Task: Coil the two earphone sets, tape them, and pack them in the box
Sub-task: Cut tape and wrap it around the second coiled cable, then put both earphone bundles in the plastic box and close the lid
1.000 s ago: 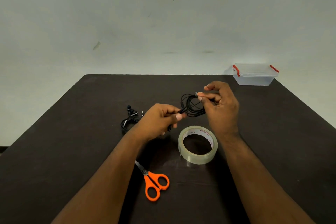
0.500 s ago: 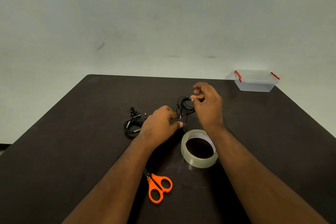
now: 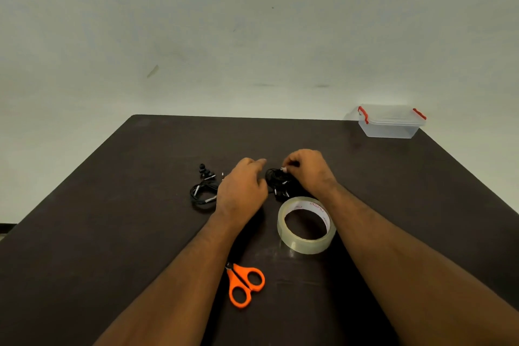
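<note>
Black earphone coil (image 3: pixel 276 181) under right grip (image 3: pixel 307 170)

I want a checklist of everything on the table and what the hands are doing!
Surface: dark table.
Job's things: coiled earphones pinched by right hand; second earphone set lying left; tape roll; scissors; lidded clear box at far right corner.
Clutter: nothing seen.
Hands: left hand beside the coil, fingers relaxed.
Cables: only the earphone cords.
Surroundings: plain pale wall.
</note>
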Demonstrator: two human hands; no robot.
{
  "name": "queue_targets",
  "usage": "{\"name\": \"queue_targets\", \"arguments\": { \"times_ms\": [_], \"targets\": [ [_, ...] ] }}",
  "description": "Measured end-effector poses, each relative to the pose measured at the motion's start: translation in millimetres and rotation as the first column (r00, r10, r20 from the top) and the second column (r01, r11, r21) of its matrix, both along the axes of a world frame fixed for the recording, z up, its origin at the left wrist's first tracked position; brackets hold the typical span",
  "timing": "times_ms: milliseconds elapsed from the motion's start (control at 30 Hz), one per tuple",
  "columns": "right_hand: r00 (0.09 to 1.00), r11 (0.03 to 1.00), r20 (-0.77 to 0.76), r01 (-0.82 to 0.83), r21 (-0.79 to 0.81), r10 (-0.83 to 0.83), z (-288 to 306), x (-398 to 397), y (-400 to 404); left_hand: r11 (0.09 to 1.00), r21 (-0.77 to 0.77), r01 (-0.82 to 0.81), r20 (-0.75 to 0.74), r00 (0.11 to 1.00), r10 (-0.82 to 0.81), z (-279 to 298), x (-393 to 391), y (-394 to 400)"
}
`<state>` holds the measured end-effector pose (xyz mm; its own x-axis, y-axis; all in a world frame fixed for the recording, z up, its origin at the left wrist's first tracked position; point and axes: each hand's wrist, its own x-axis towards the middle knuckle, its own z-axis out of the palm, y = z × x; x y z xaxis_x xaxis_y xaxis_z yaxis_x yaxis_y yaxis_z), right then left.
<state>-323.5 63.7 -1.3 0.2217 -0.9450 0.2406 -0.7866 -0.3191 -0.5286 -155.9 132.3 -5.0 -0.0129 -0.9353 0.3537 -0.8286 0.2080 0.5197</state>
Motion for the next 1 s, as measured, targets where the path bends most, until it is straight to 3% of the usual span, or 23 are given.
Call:
{"name": "queue_targets", "arguments": {
  "times_ms": [133,267,533,733,867,1000],
  "targets": [
    [0.996,0.999,0.084,-0.041,0.034,0.038,7,-5,5,0.999,-0.051,-0.018,0.102,0.994,0.023,7,-5,-2],
    [0.988,0.999,0.149,0.030,0.027,-0.034,13,-27,11,0.997,-0.072,-0.027,0.226,0.973,0.042,20,-11,-8],
    [0.992,0.982,-0.091,0.098,0.164,-0.084,41,-104,6,0.991,0.081,0.110,0.442,0.887,-0.135,46,-80,-52],
    [0.988,0.989,-0.126,0.102,0.103,-0.088,45,-139,5,0.968,0.220,0.123,0.339,0.921,-0.194,46,-123,-85],
    [0.989,0.984,-0.140,-0.014,0.175,0.039,31,-121,17,0.946,0.291,0.143,0.377,0.892,-0.251,28,-126,-81],
    [0.974,0.985,-0.226,0.017,0.171,0.023,33,-113,19,0.959,0.253,0.132,0.490,0.837,-0.244,23,-123,-77]
  ]
}}
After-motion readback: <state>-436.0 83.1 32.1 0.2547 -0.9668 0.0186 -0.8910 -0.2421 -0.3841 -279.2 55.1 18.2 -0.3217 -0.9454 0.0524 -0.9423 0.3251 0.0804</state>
